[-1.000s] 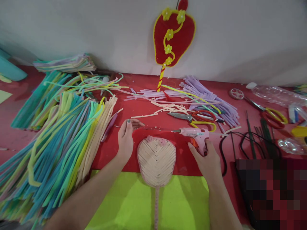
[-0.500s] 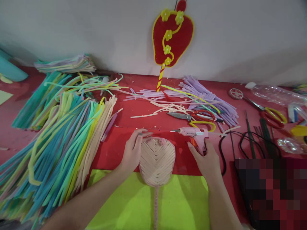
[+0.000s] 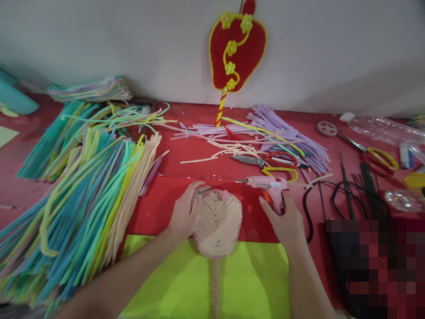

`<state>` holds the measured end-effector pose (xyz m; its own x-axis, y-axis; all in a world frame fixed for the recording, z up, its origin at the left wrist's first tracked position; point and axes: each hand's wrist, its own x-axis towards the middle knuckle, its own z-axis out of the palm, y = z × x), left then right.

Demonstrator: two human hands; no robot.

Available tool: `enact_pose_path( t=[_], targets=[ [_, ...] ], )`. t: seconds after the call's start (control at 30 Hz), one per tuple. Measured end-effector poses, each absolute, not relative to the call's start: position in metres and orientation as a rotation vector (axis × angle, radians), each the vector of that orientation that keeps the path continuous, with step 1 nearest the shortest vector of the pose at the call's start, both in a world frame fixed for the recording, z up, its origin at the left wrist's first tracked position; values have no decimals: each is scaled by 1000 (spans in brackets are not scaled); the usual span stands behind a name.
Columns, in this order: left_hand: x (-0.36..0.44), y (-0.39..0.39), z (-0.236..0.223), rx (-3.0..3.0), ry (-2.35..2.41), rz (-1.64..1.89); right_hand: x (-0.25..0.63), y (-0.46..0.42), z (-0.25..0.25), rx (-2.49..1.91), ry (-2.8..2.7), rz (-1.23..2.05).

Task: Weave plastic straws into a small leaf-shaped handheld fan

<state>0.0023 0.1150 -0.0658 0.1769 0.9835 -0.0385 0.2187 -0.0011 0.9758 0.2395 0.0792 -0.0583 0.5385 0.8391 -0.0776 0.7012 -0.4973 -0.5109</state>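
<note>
A small woven cream fan (image 3: 219, 223) with a pink rim and a twisted handle lies on a red felt sheet (image 3: 156, 212) over a lime-green sheet (image 3: 172, 279). My left hand (image 3: 185, 212) rests on the fan's left edge, fingers curled over its top rim. My right hand (image 3: 284, 218) is wrapped round the grip of a pink glue gun (image 3: 267, 185), which lies on the table with its nozzle pointing left.
Big heaps of coloured strips (image 3: 76, 186) fill the left side. Lilac strips (image 3: 285, 137), red-handled scissors (image 3: 265, 160), yellow-handled scissors (image 3: 375, 157), black wires (image 3: 345, 195) and a plastic bottle (image 3: 381, 128) lie to the right. A red felt fan (image 3: 236, 51) leans on the wall.
My left hand moved right from the red felt onto the woven fan's left edge and top rim. My right hand stayed on the glue gun.
</note>
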Motion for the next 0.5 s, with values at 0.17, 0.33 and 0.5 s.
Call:
enact_pose_path(
  t=[0.17,0.33,0.5],
  targets=[
    [1,124,-53,1522,1241,1127,240,79,-58,-2339,-1255,454],
    [5,134,-46,1906,1392,837,240,78,-58,-2335,-1247,459],
    [18,132,-52,2277,1355,516,240,77,-58,-2338,-1260,436]
  ],
)
